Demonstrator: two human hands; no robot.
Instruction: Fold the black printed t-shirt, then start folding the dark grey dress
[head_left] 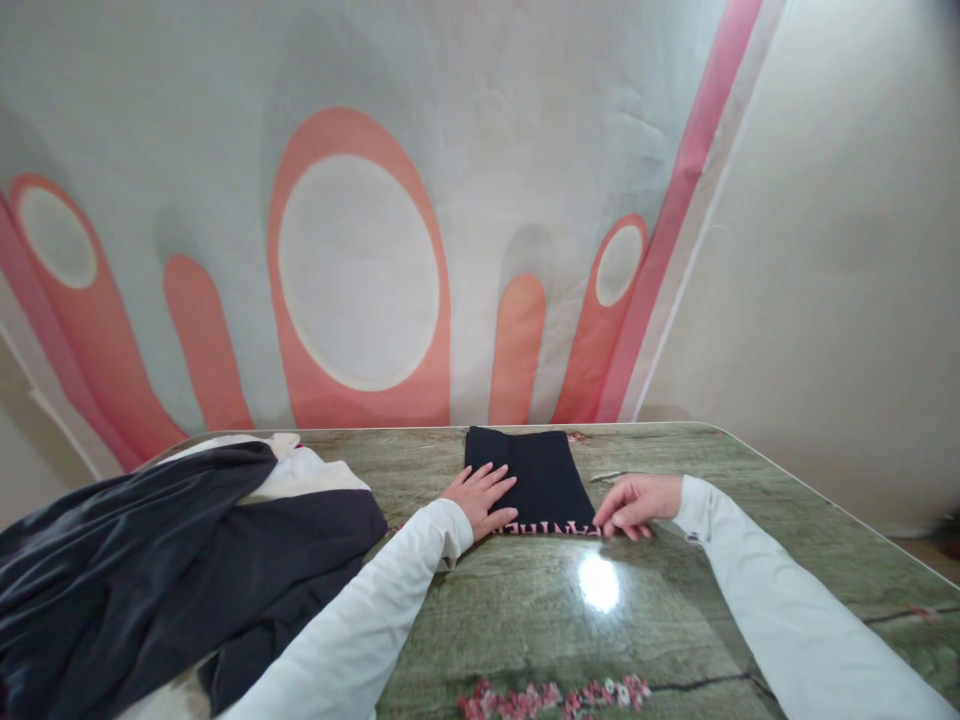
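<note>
A folded black garment lies flat near the far edge of the table, with pink lettering along its near edge; its exact kind cannot be told from the fold. My left hand rests on its left side, fingers spread and flat, covering part of the lettering. At the near right corner, my right hand has its thumb and fingertips pinched together on the garment's edge. The pinched bit of cloth is mostly hidden by the fingers.
A loose heap of dark clothes covers the table's left side, with cream-white cloth showing beneath. The wood-patterned table has printed pink blossoms and a bright light reflection. A patterned wall covering stands behind the table.
</note>
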